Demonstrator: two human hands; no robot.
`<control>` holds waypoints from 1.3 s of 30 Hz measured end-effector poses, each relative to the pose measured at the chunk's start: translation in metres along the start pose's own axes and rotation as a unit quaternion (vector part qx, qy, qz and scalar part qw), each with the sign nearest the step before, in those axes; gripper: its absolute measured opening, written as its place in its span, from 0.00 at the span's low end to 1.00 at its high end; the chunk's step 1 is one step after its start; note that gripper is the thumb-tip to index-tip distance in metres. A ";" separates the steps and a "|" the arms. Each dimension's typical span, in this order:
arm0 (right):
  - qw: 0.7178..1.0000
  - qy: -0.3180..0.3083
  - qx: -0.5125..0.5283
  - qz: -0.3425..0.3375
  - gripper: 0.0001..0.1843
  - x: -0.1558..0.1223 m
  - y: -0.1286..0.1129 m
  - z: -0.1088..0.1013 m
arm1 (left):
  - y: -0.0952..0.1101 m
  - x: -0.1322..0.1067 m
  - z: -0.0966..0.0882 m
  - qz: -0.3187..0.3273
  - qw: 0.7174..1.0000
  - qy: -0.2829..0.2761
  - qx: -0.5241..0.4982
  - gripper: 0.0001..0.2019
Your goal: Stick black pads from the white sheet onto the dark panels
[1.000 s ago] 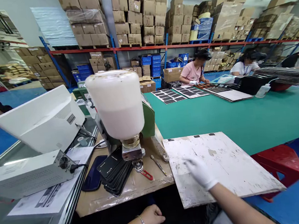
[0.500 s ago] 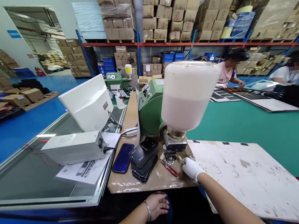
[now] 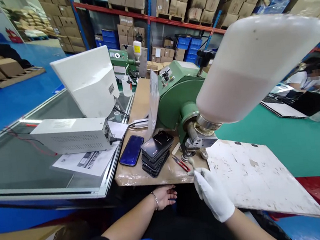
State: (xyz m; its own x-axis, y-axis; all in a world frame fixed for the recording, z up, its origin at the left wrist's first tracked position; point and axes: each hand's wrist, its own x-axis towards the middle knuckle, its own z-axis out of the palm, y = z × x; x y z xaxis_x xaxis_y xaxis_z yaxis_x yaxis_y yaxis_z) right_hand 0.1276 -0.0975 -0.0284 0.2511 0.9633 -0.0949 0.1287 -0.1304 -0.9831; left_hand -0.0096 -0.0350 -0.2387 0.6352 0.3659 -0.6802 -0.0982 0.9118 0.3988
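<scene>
My right hand (image 3: 212, 195), in a white glove, grips a slim hand tool (image 3: 192, 163) with a pale tip, just above the bench's front edge. Beside it lies a worn white board (image 3: 258, 174), and red-handled snips (image 3: 181, 164) sit just ahead on the plastic-wrapped bench top (image 3: 134, 175). My bare left hand (image 3: 165, 196), wearing a bangle, rests open at the bench edge and holds nothing. Ahead of it are a stack of black flat panels (image 3: 156, 153) and a blue phone (image 3: 131, 150). Above them stands a green machine (image 3: 178, 102) with a large white bottle (image 3: 255, 66).
To the left, a white power supply (image 3: 72, 137) and white monitor (image 3: 86, 84) stand on a glass-topped bench. A green-topped table (image 3: 292, 139) lies right, with a co-worker (image 3: 302, 80) beyond it. Shelves of cartons fill the back; a red stool (image 3: 315, 191) sits below the board.
The view has turned further left and down. My right hand has moved from the board to the bench and now grips the slim tool. My left hand has barely moved.
</scene>
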 end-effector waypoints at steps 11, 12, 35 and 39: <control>0.948 -0.015 0.304 0.090 0.15 0.012 -0.034 0.032 | 0.000 -0.009 -0.003 0.005 1.000 -0.010 -0.012 0.13; 0.945 -0.014 0.314 0.096 0.15 0.010 -0.031 0.031 | 0.000 -0.009 -0.003 0.005 1.000 -0.010 -0.011 0.13; 0.947 -0.010 0.311 0.083 0.15 0.010 -0.037 0.028 | -0.001 -0.005 -0.003 0.004 1.000 -0.019 -0.005 0.12; 0.951 -0.028 0.297 0.082 0.16 0.005 -0.047 0.024 | -0.001 -0.007 -0.003 0.004 1.000 -0.022 -0.015 0.13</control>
State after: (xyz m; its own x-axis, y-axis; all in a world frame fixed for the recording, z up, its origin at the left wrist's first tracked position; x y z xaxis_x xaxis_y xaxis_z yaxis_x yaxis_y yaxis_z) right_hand 0.1002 -0.0812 0.0132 0.1679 0.9543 -0.2474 -0.4769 -0.1410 -0.8676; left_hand -0.0162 -0.0375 -0.2364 0.6680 0.3649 -0.6486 -0.1262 0.9144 0.3846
